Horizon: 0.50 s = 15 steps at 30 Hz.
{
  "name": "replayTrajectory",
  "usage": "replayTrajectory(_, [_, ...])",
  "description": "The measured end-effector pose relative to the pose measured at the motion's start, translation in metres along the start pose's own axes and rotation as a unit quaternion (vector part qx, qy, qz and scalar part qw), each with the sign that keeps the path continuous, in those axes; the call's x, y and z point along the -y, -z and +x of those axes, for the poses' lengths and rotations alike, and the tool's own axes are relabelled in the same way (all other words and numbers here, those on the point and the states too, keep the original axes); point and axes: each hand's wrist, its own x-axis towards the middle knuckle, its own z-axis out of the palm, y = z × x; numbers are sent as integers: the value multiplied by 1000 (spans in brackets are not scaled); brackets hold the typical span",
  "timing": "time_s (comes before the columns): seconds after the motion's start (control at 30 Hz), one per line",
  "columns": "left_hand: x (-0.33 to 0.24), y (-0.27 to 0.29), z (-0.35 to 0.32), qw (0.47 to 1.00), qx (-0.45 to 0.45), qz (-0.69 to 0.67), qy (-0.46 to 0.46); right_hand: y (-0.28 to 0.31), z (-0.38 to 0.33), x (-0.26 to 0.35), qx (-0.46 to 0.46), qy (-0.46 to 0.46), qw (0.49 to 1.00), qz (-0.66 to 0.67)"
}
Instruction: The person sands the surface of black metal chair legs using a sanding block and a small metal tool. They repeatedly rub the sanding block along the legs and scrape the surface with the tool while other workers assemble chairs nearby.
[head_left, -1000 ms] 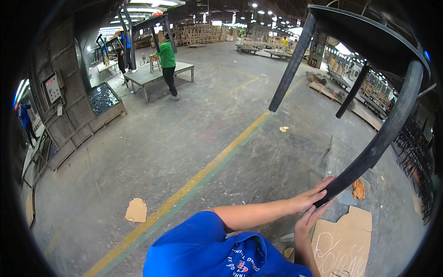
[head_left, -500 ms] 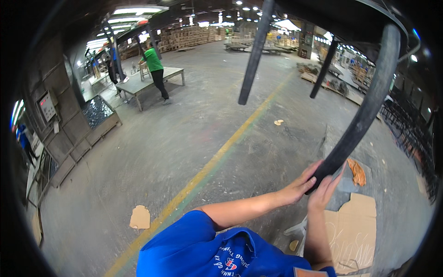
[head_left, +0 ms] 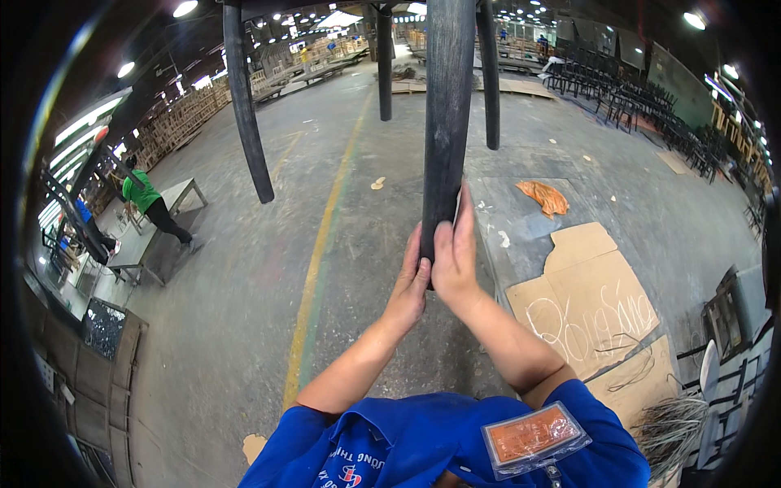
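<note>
A dark piece of furniture hangs in front of me, its top cut off by the upper edge; I cannot tell whether it is a stool or a table. Both my hands clasp the lower end of its nearest black wooden leg (head_left: 447,122). My left hand (head_left: 409,285) presses on the leg's left side, thumb toward me. On the right side my right hand (head_left: 455,259) lies with its fingers along the wood and its thumb in front. Beyond hang another leg (head_left: 244,106) at left, a far leg (head_left: 385,69) and a leg (head_left: 489,81) at right.
Cardboard sheets (head_left: 590,281) with chalk writing lie on the floor at right, beside an orange cloth (head_left: 547,198) and a bundle of wires (head_left: 671,427). A yellow line (head_left: 325,232) crosses the floor. A co-worker in green (head_left: 142,191) stands by a table (head_left: 175,203) at left.
My view has swung to the right, so the held leg now stands upright in the middle. Both hands keep their hold on its lower end.
</note>
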Motion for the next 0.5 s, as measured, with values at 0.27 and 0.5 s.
replayTrajectory(0.27, [-2,16,5,989,-9,132,-72,-7,-14,7,24,-21,999,32])
replayTrajectory(0.5, [-4,29,1,978,-45,183,-90,-21,-73,-44,86,-109,990,-37])
